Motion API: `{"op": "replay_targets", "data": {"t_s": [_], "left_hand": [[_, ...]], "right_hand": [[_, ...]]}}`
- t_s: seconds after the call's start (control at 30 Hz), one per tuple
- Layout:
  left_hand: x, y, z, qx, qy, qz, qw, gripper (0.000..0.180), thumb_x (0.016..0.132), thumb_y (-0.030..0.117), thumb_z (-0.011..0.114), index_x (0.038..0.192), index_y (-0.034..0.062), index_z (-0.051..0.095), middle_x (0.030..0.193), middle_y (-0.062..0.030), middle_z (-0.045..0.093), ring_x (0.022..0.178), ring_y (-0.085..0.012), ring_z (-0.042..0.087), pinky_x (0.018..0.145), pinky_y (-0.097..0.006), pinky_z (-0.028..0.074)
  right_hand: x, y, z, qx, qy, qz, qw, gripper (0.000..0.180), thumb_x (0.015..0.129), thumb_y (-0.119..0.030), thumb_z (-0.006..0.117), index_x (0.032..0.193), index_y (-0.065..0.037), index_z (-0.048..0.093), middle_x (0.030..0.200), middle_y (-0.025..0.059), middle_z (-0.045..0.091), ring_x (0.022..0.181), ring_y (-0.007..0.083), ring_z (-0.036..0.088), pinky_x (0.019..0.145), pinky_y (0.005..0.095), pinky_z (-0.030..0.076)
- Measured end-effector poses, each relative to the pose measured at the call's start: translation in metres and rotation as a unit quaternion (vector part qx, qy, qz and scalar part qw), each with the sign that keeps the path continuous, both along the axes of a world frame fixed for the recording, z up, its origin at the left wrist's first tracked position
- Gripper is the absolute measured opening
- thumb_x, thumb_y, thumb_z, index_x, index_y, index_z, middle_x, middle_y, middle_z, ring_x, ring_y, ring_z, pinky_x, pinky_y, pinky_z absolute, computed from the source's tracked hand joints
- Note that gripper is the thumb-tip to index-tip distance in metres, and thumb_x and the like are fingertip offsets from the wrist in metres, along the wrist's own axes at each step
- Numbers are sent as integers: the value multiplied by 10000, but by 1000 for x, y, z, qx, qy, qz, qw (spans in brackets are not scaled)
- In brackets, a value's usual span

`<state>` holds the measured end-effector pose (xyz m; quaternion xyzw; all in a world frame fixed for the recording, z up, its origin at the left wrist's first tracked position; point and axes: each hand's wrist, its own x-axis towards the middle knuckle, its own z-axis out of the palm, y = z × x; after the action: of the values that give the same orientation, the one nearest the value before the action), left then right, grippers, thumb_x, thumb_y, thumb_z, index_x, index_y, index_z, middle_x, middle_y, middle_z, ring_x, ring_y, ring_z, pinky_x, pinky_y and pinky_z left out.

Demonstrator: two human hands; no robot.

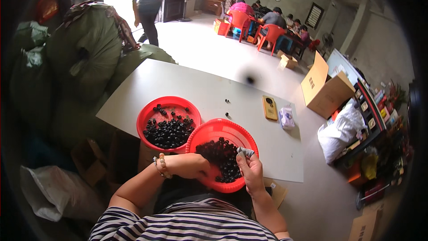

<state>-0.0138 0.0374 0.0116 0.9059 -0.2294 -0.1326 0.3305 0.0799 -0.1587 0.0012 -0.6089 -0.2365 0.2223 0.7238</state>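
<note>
A red plastic basket (pixel 217 127) with slotted walls sits at the table's near edge, holding many small black round parts (pixel 228 162). My left hand (pixel 191 166), with beaded bracelets on the wrist, reaches over its left rim. Its fingers curl down inside, and whatever they hold is hidden. On the basket's right rim, my right hand (pixel 252 170) pinches a small grey cloth (pixel 245 151) between thumb and fingers. Touching this basket on the left is a red round tray (pixel 141 122) with more black parts (pixel 166 135), several showing open centres.
On the white table (pixel 209 90) lie two loose black parts (pixel 227 114), a gold phone (pixel 269 108) and a purple-white packet (pixel 286 118). Large green sacks (pixel 84 49) crowd the left. An open carton (pixel 327 87) stands to the right. People sit farther back; one person (pixel 149 4) stands near the doorway.
</note>
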Motion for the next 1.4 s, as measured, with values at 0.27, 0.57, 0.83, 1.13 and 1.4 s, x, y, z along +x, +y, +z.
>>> {"op": "replay_targets", "data": {"t_s": [0.27,0.57,0.83,1.13,1.4], "left_hand": [[1,-20,19,-282,-124,161,938,173,723,56,620,883,9,573,754,-79,603,698,-151,594,635,-263,464],[0,-39,10,-418,-102,212,877,132,757,53,614,869,1,568,783,-31,573,733,-79,541,662,-221,455],[3,-50,10,-521,-8,197,831,110,800,38,560,896,-16,555,838,-31,555,749,-79,542,670,-199,450],[12,-61,10,-551,73,232,798,118,798,52,564,888,-15,530,866,-66,581,764,-123,575,690,-240,485],[18,-68,14,-517,111,242,813,126,812,88,555,888,-11,534,832,-60,584,754,-127,578,691,-247,487]], "right_hand": [[-9,5,9,24,93,46,994,265,878,-250,460,1058,-57,445,606,-41,407,451,13,320,405,128,250],[-22,8,30,70,132,143,978,465,852,-179,491,1238,-43,272,964,34,521,742,29,495,604,156,393],[-25,1,41,86,147,106,980,444,870,-179,462,1234,-50,243,648,-37,442,483,-2,339,436,131,246],[-11,-13,21,117,156,157,968,505,870,-114,442,1281,-19,164,872,35,553,721,30,509,605,148,412],[-6,-23,15,141,106,161,971,535,884,-126,429,1300,-16,111,851,40,545,748,39,502,655,178,427]]}}
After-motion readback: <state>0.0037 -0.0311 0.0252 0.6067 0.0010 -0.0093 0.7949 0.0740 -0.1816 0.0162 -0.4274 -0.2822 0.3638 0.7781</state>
